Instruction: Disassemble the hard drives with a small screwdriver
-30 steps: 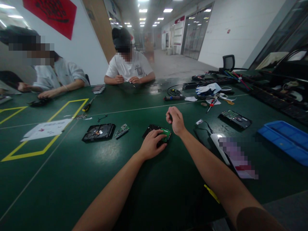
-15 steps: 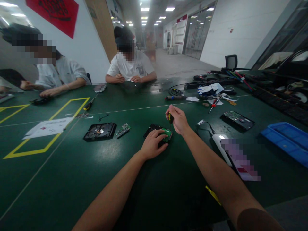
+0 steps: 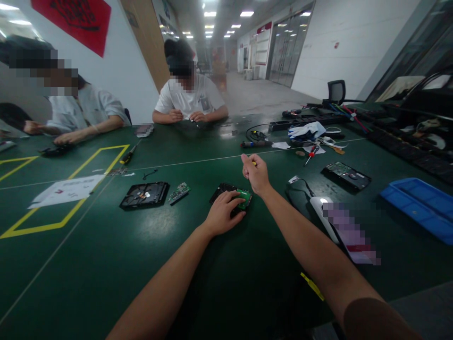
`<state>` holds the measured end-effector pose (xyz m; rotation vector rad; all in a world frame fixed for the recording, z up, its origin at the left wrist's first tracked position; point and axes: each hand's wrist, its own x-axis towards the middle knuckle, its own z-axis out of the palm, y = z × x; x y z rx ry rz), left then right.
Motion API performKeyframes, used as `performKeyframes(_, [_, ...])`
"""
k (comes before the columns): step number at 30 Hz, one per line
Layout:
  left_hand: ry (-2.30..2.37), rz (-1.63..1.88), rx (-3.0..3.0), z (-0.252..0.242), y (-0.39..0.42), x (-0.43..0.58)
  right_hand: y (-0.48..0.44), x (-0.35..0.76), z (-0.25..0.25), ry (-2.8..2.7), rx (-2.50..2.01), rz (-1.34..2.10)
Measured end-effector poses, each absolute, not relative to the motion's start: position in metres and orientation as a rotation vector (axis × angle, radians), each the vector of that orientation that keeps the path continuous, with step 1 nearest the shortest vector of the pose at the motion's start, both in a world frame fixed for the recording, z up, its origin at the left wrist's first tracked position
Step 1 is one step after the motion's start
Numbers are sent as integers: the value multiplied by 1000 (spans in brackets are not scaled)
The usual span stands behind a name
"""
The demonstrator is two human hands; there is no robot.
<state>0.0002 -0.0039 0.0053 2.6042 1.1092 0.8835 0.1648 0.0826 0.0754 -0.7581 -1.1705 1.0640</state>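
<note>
A black hard drive (image 3: 222,191) with a green circuit board (image 3: 244,195) lies on the green table (image 3: 106,264) in front of me. My left hand (image 3: 222,213) rests on the drive, fingers curled over its near edge and pressing it down. My right hand (image 3: 255,174) is closed around a small screwdriver (image 3: 254,163) with a yellow and black handle, held just above and behind the green board. The screwdriver's tip is hidden by my fingers.
An opened drive (image 3: 145,194) and a loose circuit board (image 3: 180,192) lie to the left. Another drive (image 3: 347,174) and a blue tray (image 3: 421,205) sit at the right. Tools, cables and papers (image 3: 307,132) are farther back. Two people sit across the table.
My right hand has lifted slightly and turned with the screwdriver, so less of the handle shows now. My left hand has stayed on the drive.
</note>
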Motion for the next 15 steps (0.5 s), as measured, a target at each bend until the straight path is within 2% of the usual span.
performKeyframes(10, [1122,866,2599,4,-3,0,80,176,74,-1325,-905,899])
performKeyframes(15, [1117,848,2600,4,-3,0,74,189,81,-1567,-1147,468])
